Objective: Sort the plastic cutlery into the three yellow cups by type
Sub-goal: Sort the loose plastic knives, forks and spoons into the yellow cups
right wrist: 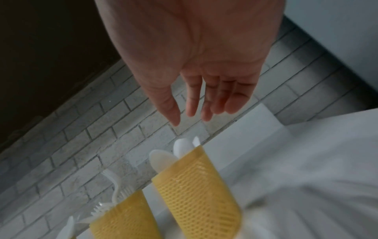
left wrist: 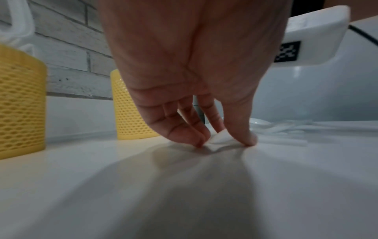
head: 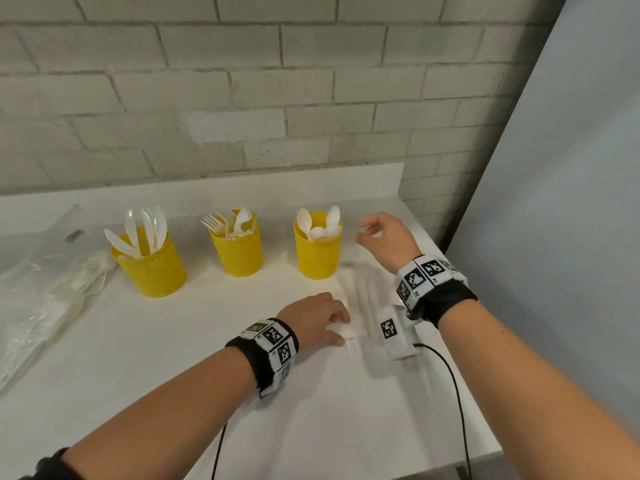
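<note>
Three yellow mesh cups stand in a row by the wall: the left cup (head: 149, 265) has knives, the middle cup (head: 239, 254) forks, the right cup (head: 318, 254) spoons. Loose white cutlery (head: 367, 299) lies on the table in front of the spoon cup. My left hand (head: 341, 329) is down on the table, thumb and fingers pinching one white cutlery piece (left wrist: 222, 137); its type is unclear. My right hand (head: 367, 230) hovers right of the spoon cup (right wrist: 196, 186), fingers relaxed and empty in the right wrist view (right wrist: 184, 118).
A clear plastic bag (head: 45, 278) lies at the table's left. The brick wall stands close behind the cups. A pale panel (head: 554, 202) bounds the right side. The table's front edge (head: 433, 469) is near, with black cables hanging over it.
</note>
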`<state>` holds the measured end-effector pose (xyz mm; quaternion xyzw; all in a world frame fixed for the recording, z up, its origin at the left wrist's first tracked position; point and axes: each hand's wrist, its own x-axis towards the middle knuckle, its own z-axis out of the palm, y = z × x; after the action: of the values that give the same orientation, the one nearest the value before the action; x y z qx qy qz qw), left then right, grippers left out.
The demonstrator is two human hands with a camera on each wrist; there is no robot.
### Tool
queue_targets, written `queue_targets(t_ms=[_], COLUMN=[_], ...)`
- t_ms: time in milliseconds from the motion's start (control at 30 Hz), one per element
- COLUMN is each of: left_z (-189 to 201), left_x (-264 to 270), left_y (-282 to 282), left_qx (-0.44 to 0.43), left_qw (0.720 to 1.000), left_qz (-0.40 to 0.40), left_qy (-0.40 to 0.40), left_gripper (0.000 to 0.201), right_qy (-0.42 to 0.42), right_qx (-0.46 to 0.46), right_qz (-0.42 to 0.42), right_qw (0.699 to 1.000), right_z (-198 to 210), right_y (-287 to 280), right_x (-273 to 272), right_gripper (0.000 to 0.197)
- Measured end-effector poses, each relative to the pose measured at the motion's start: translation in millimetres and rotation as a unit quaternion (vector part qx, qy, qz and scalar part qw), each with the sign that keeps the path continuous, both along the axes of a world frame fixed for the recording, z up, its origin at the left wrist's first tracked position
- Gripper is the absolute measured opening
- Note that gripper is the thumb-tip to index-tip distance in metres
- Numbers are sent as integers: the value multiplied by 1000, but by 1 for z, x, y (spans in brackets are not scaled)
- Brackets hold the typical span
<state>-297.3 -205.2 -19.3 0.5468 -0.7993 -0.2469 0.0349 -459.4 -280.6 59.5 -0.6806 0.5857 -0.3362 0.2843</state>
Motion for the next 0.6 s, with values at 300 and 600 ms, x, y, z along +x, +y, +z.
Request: queue_targets(t_ms=[300, 600], left_z=[18, 20], left_x=[3, -14], left_y=[-14, -4], left_qx=[-52, 47], left_qw=[994, 980], left_qz=[-49, 139], left_qy=[-80, -134], left_gripper=[33, 62], right_qy=[99, 139], right_qx=[157, 360], right_qz=[-114, -36], right_qw=[976, 922], right_z=[-32, -39], right_y=[37, 87], right_x=[-85, -81], right_gripper=[13, 27])
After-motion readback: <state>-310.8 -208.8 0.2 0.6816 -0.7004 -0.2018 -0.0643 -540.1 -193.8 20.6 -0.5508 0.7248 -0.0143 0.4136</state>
